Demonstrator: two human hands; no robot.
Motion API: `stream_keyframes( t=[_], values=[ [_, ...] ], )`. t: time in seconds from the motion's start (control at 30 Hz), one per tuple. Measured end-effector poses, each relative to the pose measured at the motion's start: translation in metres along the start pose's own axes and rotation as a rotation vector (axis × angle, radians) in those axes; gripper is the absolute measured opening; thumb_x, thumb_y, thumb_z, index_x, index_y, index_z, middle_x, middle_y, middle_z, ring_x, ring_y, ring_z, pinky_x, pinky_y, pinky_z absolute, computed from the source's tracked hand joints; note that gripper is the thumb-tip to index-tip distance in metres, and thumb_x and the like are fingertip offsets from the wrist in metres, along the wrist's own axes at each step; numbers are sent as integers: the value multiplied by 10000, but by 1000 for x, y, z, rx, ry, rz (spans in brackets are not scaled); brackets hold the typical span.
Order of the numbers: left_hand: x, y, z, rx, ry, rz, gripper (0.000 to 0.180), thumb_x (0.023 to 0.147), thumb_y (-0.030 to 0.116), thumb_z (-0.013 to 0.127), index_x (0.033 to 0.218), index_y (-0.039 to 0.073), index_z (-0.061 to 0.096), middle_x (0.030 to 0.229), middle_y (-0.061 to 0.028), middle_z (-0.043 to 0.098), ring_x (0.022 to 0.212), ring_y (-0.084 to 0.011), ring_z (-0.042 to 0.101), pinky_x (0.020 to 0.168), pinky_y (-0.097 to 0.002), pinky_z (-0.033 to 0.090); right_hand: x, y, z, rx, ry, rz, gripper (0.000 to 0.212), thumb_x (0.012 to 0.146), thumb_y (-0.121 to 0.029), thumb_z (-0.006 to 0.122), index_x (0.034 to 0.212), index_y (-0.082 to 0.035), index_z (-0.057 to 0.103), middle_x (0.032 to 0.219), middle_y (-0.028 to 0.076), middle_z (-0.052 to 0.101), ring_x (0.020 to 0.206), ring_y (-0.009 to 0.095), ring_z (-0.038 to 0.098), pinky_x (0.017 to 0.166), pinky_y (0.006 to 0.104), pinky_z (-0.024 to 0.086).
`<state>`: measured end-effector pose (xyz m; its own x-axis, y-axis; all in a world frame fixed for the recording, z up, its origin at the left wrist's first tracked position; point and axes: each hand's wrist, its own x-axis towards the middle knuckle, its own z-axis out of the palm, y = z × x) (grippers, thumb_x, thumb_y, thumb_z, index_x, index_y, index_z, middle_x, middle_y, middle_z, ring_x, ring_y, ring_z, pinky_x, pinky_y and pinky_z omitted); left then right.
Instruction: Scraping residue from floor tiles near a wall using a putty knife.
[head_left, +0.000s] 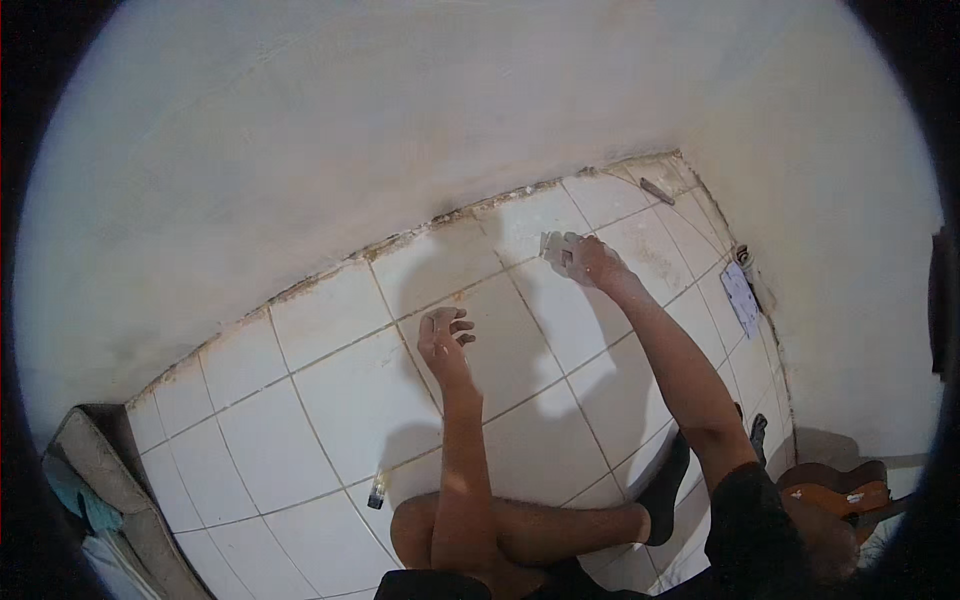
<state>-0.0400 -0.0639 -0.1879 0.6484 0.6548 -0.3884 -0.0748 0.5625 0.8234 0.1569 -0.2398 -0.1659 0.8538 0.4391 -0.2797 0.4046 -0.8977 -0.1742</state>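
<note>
My right hand [590,258] is held over the tiled floor near the base of the wall. Its fingers are closed on a small pale, flat-looking piece [549,244] whose kind I cannot make out. Those fingers look coated with whitish dust or paste. My left hand [446,334] hovers above the tiles, lower and to the left, with its fingers loosely bent and apart. Nothing shows in it. White floor tiles [345,415] with brown joints run up to the rough, dirty edge of the wall [330,150].
A slim dark-handled tool [657,191] lies near the far corner. A patterned flat pad [741,299] rests by the right wall, below a small roll [742,256]. A small dark-and-clear object [376,491] lies by my knee. An orange-brown guitar [830,490] is at right, a grey cushion [150,510] at left.
</note>
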Motion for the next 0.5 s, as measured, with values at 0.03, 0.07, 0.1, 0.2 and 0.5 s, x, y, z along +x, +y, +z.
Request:
stream_keyframes(
  t=[0.03, 0.07, 0.1, 0.2, 0.5],
  values=[
    [0, 0, 0, -18, -33, 13, 167, 832, 216, 541, 893, 65, 576, 844, -85, 602, 706, -193, 589, 608, -313, 446, 4, 0, 4, -56, 8, 40, 367, 827, -343, 516, 1091, -90, 544, 987, 169, 628, 955, 341, 604, 802, 439, 491],
    [0, 1, 0, -17, -15, -5, 176, 833, 229, 542, 871, 58, 567, 823, -75, 593, 697, -170, 573, 599, -291, 430, 7, 2, 7, -69, 19, 50, 367, 827, -343, 516, 1091, -90, 544, 987, 169, 628, 955, 341, 604, 802, 439, 491],
    [0, 1, 1, -15, 5, -8, 190, 834, 241, 544, 848, 52, 557, 803, -65, 585, 689, -148, 558, 590, -269, 414, 9, 4, 11, -59, 14, 35, 391, 822, -350, 520, 1091, -67, 537, 981, 179, 625, 958, 335, 606, 804, 442, 490],
    [-1, 2, 2, 8, 22, -6, 183, 836, 216, 543, 888, 42, 566, 850, -96, 601, 696, -202, 592, 607, -314, 448, 17, 8, 24, -100, 59, 17, 420, 818, -354, 519, 1092, -36, 525, 979, 191, 620, 969, 328, 605, 789, 436, 499],
    [-1, 2, 5, -18, 34, 4, 188, 814, 229, 565, 824, 41, 557, 783, -74, 585, 668, -156, 557, 575, -275, 420, -2, -18, 12, -395, 103, -133, 253, 807, -93, 505, 1038, 10, 513, 983, 195, 586, 851, 302, 628, 613, 410, 536]
  ],
)
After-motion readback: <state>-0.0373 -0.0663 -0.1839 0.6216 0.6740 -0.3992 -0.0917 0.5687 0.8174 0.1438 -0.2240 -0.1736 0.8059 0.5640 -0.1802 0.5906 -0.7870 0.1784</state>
